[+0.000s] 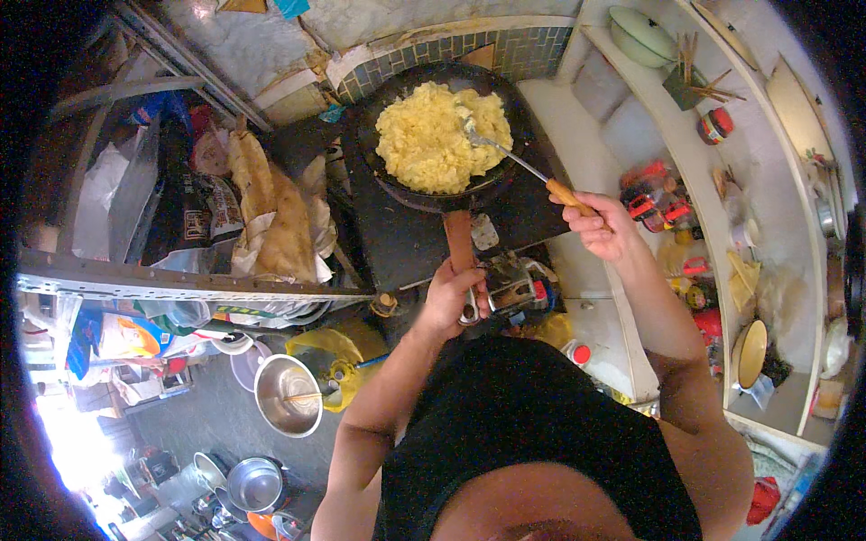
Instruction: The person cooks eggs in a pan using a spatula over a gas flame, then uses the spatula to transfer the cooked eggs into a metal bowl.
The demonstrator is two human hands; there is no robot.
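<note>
A black wok [379, 101] sits on the stove, heaped with yellow scrambled eggs [440, 142]. My left hand [453, 297] is closed around the wok's brown handle [459, 237], near its metal end ring. In my right hand [599, 223] is the wooden grip of a metal cooking utensil [521, 162], a ladle or turner. Its head rests in the right part of the eggs and is partly covered by them, so its exact shape cannot be told.
White shelves [609, 115] on the right hold sauce bottles [656, 196], a red-lidded jar [716, 126] and chopsticks in a green holder [683, 88]. Bags and cardboard [284, 216] crowd the left of the stove. A steel bowl [289, 395] stands lower left, beyond my left arm.
</note>
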